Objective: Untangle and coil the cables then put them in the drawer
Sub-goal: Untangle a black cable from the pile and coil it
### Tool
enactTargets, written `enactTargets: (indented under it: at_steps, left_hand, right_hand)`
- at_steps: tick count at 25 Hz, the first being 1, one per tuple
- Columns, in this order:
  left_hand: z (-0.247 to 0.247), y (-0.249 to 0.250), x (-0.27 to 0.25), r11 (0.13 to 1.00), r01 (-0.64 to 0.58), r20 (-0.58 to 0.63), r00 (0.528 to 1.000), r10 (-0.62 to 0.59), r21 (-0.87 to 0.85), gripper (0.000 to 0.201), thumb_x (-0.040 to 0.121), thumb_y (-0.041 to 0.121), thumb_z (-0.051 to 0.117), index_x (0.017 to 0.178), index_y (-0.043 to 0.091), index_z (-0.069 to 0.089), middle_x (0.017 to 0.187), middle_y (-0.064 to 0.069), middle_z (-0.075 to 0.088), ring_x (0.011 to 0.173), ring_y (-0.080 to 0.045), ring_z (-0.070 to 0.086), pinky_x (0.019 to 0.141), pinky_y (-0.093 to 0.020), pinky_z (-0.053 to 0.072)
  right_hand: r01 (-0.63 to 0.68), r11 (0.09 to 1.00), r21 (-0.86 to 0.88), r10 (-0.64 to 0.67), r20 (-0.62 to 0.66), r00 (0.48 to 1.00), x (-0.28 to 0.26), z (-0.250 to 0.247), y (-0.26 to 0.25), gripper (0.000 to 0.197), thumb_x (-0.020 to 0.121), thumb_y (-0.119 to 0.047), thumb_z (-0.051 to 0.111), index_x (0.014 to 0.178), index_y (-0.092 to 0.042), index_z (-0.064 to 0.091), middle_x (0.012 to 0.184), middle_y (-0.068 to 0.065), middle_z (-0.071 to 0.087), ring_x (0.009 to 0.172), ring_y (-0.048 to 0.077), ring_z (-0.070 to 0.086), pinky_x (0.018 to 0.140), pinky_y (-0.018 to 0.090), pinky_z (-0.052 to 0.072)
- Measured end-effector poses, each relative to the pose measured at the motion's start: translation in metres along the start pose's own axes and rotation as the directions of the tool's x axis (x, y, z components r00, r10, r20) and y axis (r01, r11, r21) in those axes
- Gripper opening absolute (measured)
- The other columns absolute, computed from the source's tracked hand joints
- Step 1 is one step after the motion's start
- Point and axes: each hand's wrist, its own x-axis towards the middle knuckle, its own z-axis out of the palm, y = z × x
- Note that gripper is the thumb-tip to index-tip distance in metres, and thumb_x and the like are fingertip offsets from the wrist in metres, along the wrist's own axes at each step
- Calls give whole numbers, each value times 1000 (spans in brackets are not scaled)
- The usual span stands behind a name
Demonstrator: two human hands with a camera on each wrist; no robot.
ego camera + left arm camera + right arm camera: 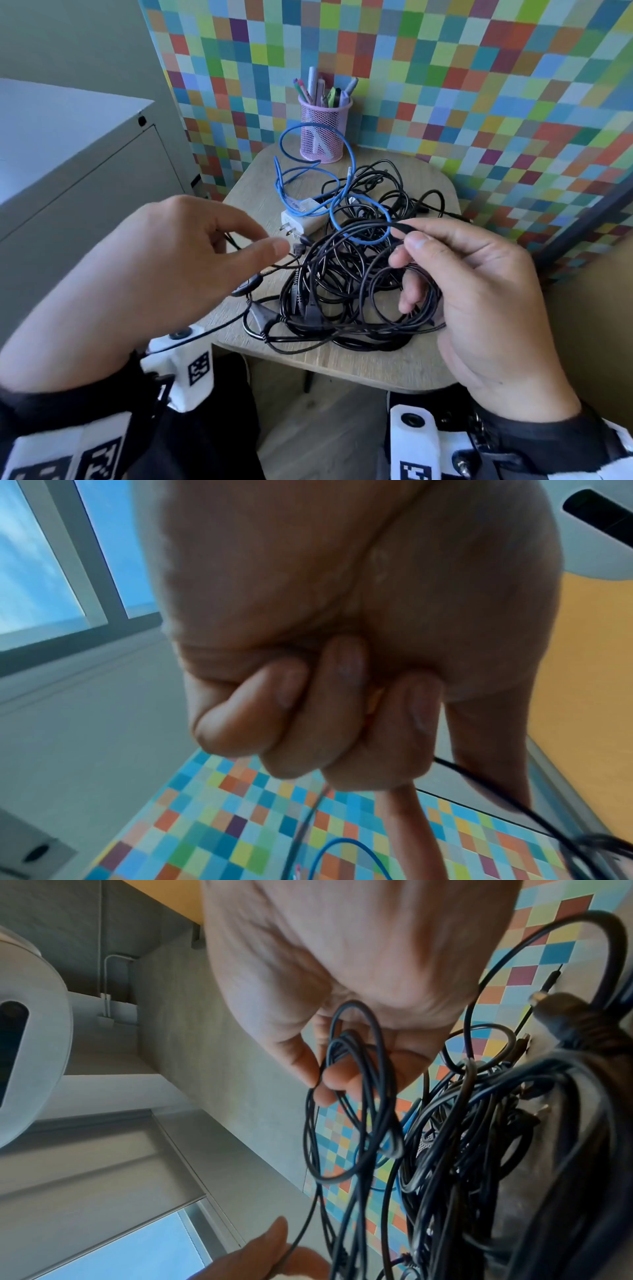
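Hands: our right hand (pixel 479 301) grips loops of a thin black cable (pixel 421 294); our left hand (pixel 171 260) pinches its strand.
Tangle: cable heap (pixel 342 281) fills the table (pixel 376 366).
Progress: we judge it barely started; nothing coiled or stowed.

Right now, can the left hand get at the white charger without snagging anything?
Probably yes. The left hand hovers just short of the white charger, whose near, pronged side is bare. The blue cable lies over its far end, so lifting it could drag that along.
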Motion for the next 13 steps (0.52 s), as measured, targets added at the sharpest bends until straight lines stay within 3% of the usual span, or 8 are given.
enactTargets:
  at_steps: [3, 5, 7, 9, 11, 13]
  left_hand:
    - [-5, -2, -2, 997, 6, 48, 999, -10, 78, 44, 55, 87, 54, 77, 54, 72, 48, 10, 54, 42, -6, 54, 52, -32, 45]
    - [-3, -4, -2, 994, -56, 70, 996, 49, 93, 39, 56, 82, 62, 70, 47, 74, 71, 19, 58, 56, 2, 57, 57, -30, 44]
    - [1, -4, -1, 984, -135, 101, 987, 124, 117, 34, 66, 78, 66, 67, 45, 74, 93, 24, 57, 78, 9, 56, 73, -18, 42]
    - [7, -3, -1, 965, -194, 176, 971, 163, 175, 43, 70, 89, 53, 75, 52, 73, 110, 32, 53, 105, 9, 48, 96, -28, 43]
    - [13, 1, -3, 947, -210, 232, 960, 154, 242, 53, 59, 96, 41, 83, 59, 70, 134, 39, 39, 132, 8, 31, 111, -38, 37]
    - [15, 6, -4, 940, -215, 216, 963, 159, 264, 46, 59, 93, 46, 82, 60, 69, 155, 35, 25, 147, 1, 17, 119, -45, 30]
  right_hand:
    - [21, 1000, -4, -21, -44, 999, 1, 0, 2, 15, 96, -3, 66, 95, -10, 79, 72, 8, 68, 49, 21, 50, 50, 39, 44]
    - [26, 1000, -5, -27, -62, 998, 2, 0, 3, 13, 95, -8, 65, 97, -10, 79, 73, 7, 68, 50, 21, 51, 53, 41, 44]
    - [25, 1000, 3, -24, -67, 997, 1, 1, 3, 14, 92, -13, 66, 96, -11, 79, 73, 7, 69, 53, 21, 53, 53, 39, 47]
    - [35, 999, 8, -35, -74, 997, 1, 3, 2, 13, 92, -11, 67, 95, -13, 79, 73, 6, 70, 59, 20, 57, 56, 35, 52]
    - [60, 998, 2, -59, -94, 994, 0, 4, 2, 15, 90, -15, 66, 93, -18, 81, 75, 6, 73, 68, 18, 64, 64, 30, 55]
    - [82, 997, 5, -81, -110, 991, -1, 4, 2, 17, 89, -17, 65, 91, -22, 82, 77, 5, 77, 77, 14, 70, 72, 26, 55]
